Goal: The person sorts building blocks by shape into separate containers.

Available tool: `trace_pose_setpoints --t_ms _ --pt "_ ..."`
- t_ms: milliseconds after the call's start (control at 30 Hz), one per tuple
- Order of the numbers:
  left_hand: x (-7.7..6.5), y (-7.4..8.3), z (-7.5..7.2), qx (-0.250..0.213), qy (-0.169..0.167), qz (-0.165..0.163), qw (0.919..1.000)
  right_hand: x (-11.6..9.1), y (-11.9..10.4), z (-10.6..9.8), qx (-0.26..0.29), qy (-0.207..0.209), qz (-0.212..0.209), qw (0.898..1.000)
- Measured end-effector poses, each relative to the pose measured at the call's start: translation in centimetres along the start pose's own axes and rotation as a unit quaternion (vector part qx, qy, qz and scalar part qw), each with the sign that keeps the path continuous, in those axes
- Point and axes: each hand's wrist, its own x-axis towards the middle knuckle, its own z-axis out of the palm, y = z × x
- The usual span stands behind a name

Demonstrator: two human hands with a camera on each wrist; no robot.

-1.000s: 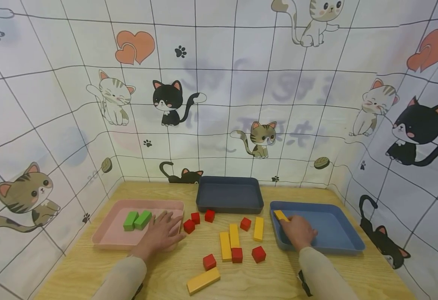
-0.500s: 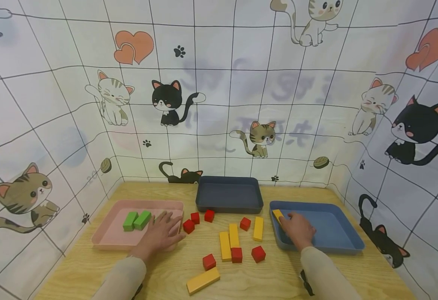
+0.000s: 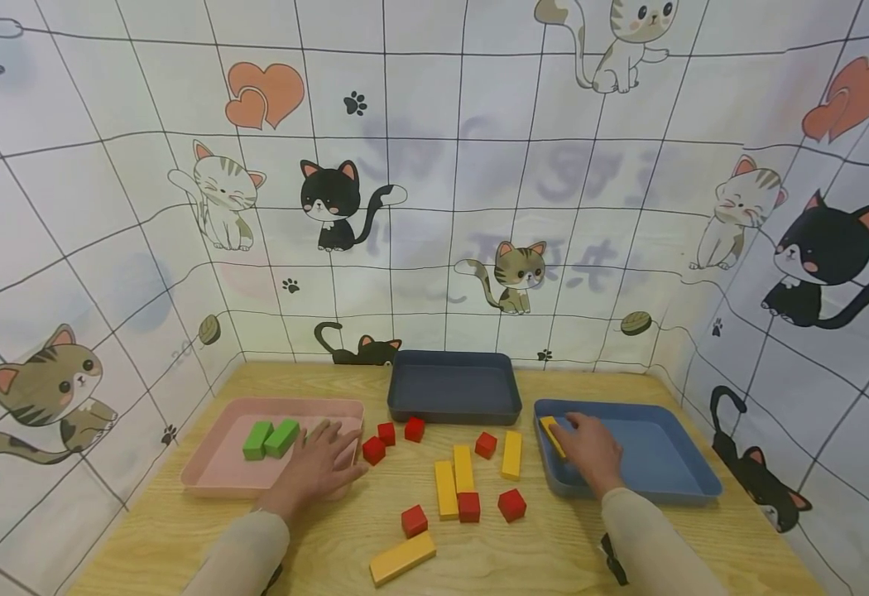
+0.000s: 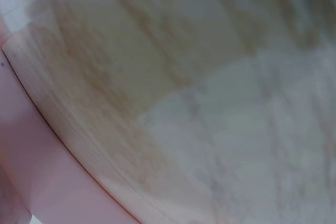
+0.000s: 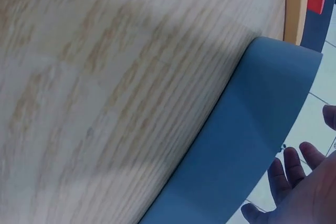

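Note:
In the head view my left hand (image 3: 319,459) lies with fingers spread over the right side of the pink tray (image 3: 211,463). Two green blocks (image 3: 258,440) rest in that tray just left of the fingers. The pink wall (image 4: 58,166) fills the lower left of the left wrist view. My right hand (image 3: 591,451) hovers over the left part of the blue tray (image 3: 673,455), where a long yellow block (image 3: 549,427) lies along the left wall, partly behind the fingers. In the right wrist view the right hand's fingers (image 5: 293,166) are apart, holding nothing, beyond the tray's blue wall (image 5: 236,135).
A dark grey tray (image 3: 455,385) stands at the back centre. Between the trays lie several red cubes (image 3: 512,505) and several long yellow blocks (image 3: 403,559) on the wooden table (image 3: 509,563). Cat-patterned cloth (image 3: 420,182) encloses the back and sides.
The yellow block has turned to lie along the blue tray's left wall. My right fingers have let go of it and lifted slightly. The left hand has not moved.

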Motion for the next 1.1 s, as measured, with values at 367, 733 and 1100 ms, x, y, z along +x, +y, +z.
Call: trace_pose_setpoints --t_ms 367,733,1100 --pt "0.1 -0.1 0.0 0.002 -0.01 -0.005 0.9999 -0.5 -2.4 0.2 0.018 -0.005 -0.076 0.997" --pt "0.1 -0.3 0.2 0.006 -0.01 -0.001 0.9999 -2.6 -5.6 1.3 0.097 -0.05 -0.127 0.986" --pt "0.0 -0.2 0.1 0.003 -0.006 -0.002 1.0 -4.8 -8.1 2.5 0.145 -0.113 -0.164 0.969"
